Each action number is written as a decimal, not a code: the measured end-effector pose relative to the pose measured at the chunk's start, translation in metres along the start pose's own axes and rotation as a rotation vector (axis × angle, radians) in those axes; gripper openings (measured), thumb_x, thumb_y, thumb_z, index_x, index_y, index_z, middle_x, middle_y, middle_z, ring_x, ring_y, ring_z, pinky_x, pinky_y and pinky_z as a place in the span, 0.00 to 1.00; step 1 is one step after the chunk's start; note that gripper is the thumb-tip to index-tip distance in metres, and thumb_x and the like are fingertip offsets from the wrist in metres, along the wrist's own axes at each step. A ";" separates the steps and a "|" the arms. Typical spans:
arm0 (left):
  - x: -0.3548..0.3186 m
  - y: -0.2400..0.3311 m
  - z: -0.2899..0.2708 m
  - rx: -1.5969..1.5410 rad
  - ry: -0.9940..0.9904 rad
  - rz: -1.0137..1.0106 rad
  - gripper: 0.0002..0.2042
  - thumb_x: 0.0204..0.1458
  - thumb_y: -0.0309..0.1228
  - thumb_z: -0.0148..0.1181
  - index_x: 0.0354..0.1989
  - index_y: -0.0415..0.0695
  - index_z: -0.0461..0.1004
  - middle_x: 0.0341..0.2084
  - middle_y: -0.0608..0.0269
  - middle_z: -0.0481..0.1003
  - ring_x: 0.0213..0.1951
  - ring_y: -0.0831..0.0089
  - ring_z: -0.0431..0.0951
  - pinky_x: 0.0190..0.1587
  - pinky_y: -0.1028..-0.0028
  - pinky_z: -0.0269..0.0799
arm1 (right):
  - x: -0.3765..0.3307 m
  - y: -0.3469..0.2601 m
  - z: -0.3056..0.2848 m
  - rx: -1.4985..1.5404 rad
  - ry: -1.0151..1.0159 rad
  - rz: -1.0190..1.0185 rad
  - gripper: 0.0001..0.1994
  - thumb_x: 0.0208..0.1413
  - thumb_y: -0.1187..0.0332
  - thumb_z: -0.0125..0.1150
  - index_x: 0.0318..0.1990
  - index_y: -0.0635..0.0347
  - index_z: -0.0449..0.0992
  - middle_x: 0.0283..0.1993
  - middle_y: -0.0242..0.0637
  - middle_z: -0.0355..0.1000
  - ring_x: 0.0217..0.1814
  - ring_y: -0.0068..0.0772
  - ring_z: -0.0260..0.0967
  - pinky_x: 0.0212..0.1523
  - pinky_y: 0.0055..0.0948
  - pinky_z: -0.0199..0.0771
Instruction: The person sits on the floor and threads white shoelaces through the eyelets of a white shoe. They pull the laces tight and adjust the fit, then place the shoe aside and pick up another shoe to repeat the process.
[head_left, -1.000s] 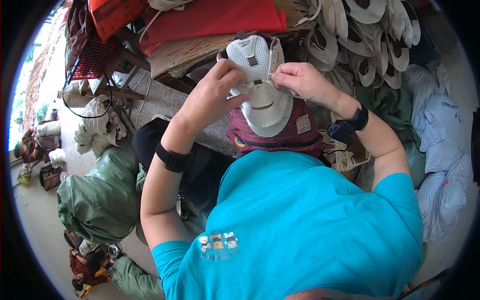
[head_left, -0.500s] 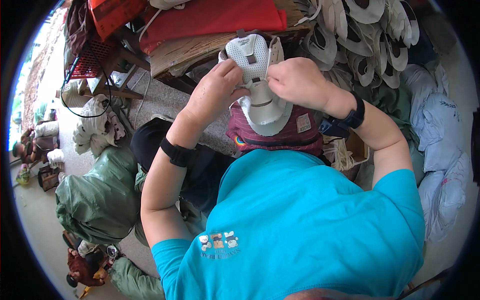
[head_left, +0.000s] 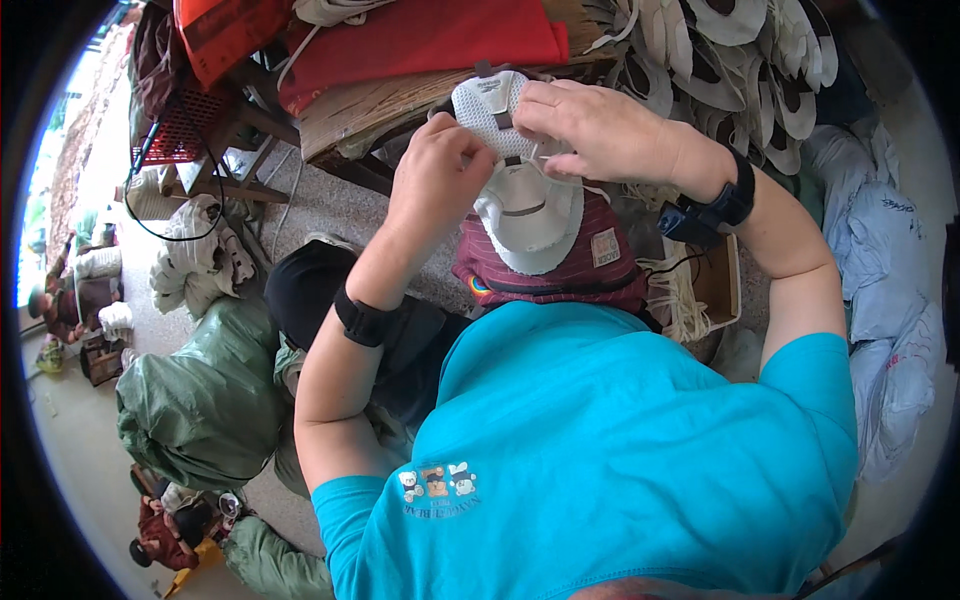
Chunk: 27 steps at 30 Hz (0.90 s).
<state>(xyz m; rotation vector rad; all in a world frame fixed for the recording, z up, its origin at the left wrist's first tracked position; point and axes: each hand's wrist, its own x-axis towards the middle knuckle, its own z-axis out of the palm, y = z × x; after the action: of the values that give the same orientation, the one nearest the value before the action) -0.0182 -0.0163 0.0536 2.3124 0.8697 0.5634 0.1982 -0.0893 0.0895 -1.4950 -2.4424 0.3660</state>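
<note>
A white mesh shoe upper (head_left: 520,190) lies over a dark red striped cloth (head_left: 560,265) on my lap. My left hand (head_left: 435,180) grips its left edge, fingers curled onto the mesh. My right hand (head_left: 600,130) presses on the upper's top right part, pinching a thin white lace or thread there. Both wrists carry black bands.
A heap of white shoe uppers (head_left: 720,60) fills the top right. Red fabric (head_left: 420,40) lies on a wooden bench at the top. Green sacks (head_left: 200,400) sit at the left, pale sacks (head_left: 890,300) at the right, a box of white laces (head_left: 690,290) beside my right arm.
My right hand has moved left and up over the top of the shoe upper. My left hand has shifted slightly along its left edge.
</note>
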 end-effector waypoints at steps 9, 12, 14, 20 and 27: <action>0.015 0.029 0.011 -0.615 0.248 -0.099 0.07 0.61 0.29 0.57 0.36 0.37 0.71 0.23 0.60 0.74 0.24 0.72 0.71 0.29 0.72 0.69 | 0.000 0.021 -0.005 0.256 -0.133 -0.004 0.18 0.41 0.78 0.71 0.38 0.62 0.67 0.44 0.39 0.62 0.50 0.44 0.67 0.49 0.38 0.71; 0.015 0.017 0.025 -0.408 0.229 -0.005 0.07 0.61 0.30 0.56 0.37 0.39 0.70 0.27 0.54 0.77 0.26 0.63 0.77 0.30 0.68 0.72 | -0.007 0.017 0.005 0.234 0.000 -0.039 0.18 0.41 0.78 0.71 0.37 0.63 0.66 0.45 0.40 0.61 0.51 0.45 0.66 0.49 0.38 0.71; 0.017 0.008 0.032 -0.366 0.230 0.090 0.05 0.62 0.27 0.54 0.37 0.39 0.71 0.27 0.62 0.78 0.22 0.78 0.71 0.26 0.77 0.68 | -0.011 0.023 0.017 0.239 0.097 -0.067 0.19 0.40 0.79 0.71 0.38 0.64 0.66 0.45 0.40 0.61 0.50 0.45 0.66 0.50 0.38 0.71; 0.014 0.009 0.034 -0.376 0.189 0.108 0.03 0.62 0.25 0.53 0.38 0.39 0.71 0.30 0.66 0.79 0.22 0.85 0.70 0.26 0.81 0.69 | -0.017 0.020 0.024 0.274 0.190 -0.041 0.18 0.42 0.79 0.70 0.40 0.65 0.68 0.44 0.40 0.62 0.47 0.43 0.67 0.49 0.36 0.71; 0.014 0.002 0.042 -0.575 0.223 0.036 0.02 0.62 0.24 0.52 0.39 0.38 0.69 0.34 0.66 0.78 0.24 0.87 0.69 0.27 0.83 0.68 | -0.013 0.019 0.025 0.184 0.171 0.101 0.07 0.53 0.71 0.64 0.33 0.65 0.73 0.39 0.38 0.63 0.42 0.38 0.68 0.43 0.35 0.71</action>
<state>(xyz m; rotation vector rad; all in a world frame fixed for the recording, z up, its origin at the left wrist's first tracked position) 0.0166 -0.0235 0.0261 1.7658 0.6543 0.9595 0.2109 -0.0941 0.0581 -1.5075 -2.1462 0.4494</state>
